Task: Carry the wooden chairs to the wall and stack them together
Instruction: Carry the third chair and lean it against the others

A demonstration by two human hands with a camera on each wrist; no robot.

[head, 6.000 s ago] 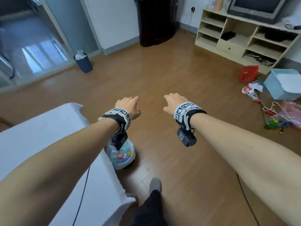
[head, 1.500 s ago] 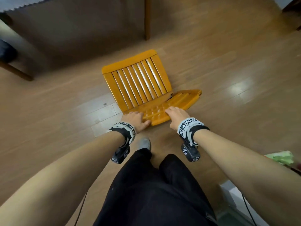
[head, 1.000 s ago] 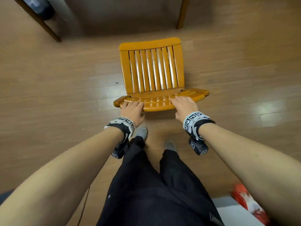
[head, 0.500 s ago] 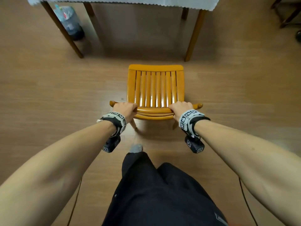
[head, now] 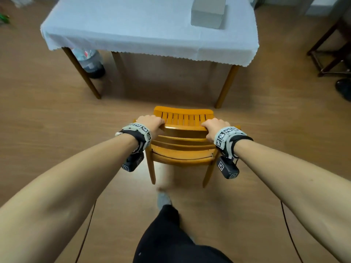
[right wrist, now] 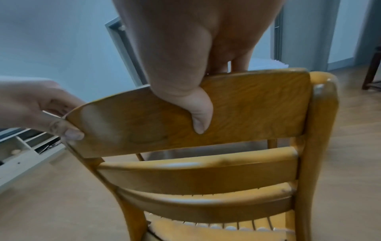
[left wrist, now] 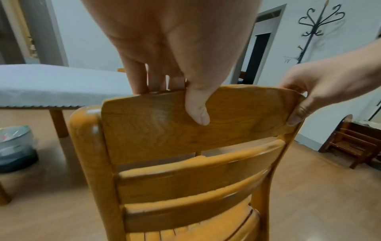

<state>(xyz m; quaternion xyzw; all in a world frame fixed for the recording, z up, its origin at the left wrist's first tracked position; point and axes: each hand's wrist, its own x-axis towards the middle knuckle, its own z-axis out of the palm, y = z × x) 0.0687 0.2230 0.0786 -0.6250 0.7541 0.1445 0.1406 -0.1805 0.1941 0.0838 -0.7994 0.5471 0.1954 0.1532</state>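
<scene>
A small orange wooden chair (head: 182, 149) with a slatted seat stands upright on the floor in front of me, its back toward me. My left hand (head: 152, 123) grips the left end of the top back rail (left wrist: 237, 114), thumb on my side and fingers over the far side. My right hand (head: 214, 127) grips the right end of the same rail (right wrist: 257, 106) the same way. In the left wrist view the right hand (left wrist: 321, 91) shows at the rail's far end. The chair's front legs are hidden.
A table with a white cloth (head: 148, 29) stands just beyond the chair, a grey box (head: 208, 13) on it and a bin (head: 91, 61) under its left side. Dark wooden furniture (head: 334, 52) stands at the right. Bare wood floor lies to both sides.
The chair has swung from tipped with its seat facing me to upright, back toward me. Both hands stay on the top rail, and the table has come into view.
</scene>
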